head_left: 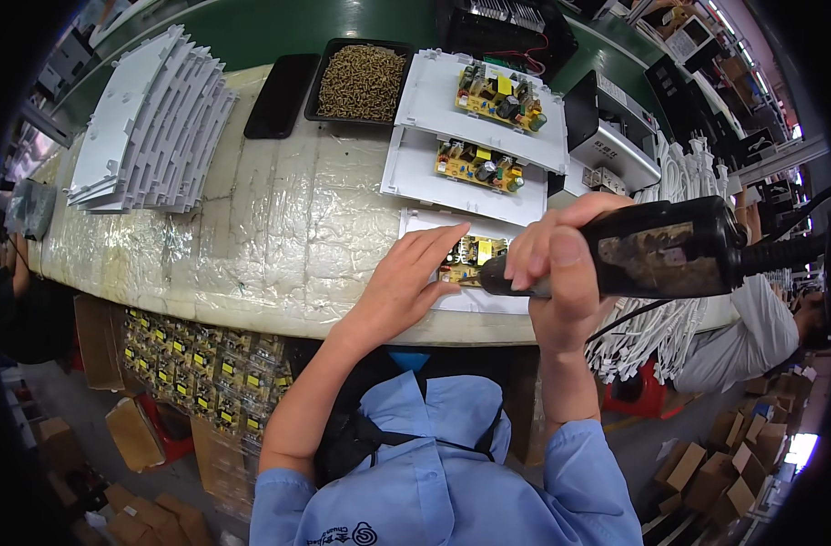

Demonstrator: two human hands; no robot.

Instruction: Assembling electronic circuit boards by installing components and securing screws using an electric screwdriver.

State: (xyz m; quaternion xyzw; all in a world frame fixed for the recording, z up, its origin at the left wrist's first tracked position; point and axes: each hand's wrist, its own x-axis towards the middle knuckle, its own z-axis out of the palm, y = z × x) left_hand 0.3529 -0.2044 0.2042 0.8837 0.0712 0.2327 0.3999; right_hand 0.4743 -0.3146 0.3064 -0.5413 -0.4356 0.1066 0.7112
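Note:
My right hand (pixel 568 264) is wrapped round a black electric screwdriver (pixel 661 247), held almost level with its nose pointing left. The tool's nose meets the right part of a circuit board (pixel 470 259), whose exact contact spot is hidden. That board lies on a white plastic panel (pixel 479 298) near the table's front edge. My left hand (pixel 406 280) rests at the board's left side, thumb and fingers apart, steadying its edge. Beyond it, two more white panels overlap, bearing a middle circuit board (pixel 479 166) and a far circuit board (pixel 499 96).
A black tray of brass-coloured screws (pixel 363 82) and a black phone (pixel 282 96) stand at the back. Stacked white panels (pixel 152 127) are at left. A silver-and-black device (pixel 616 127) and bundled white cables (pixel 652 337) lie right. Many boards (pixel 202 369) sit below the table edge.

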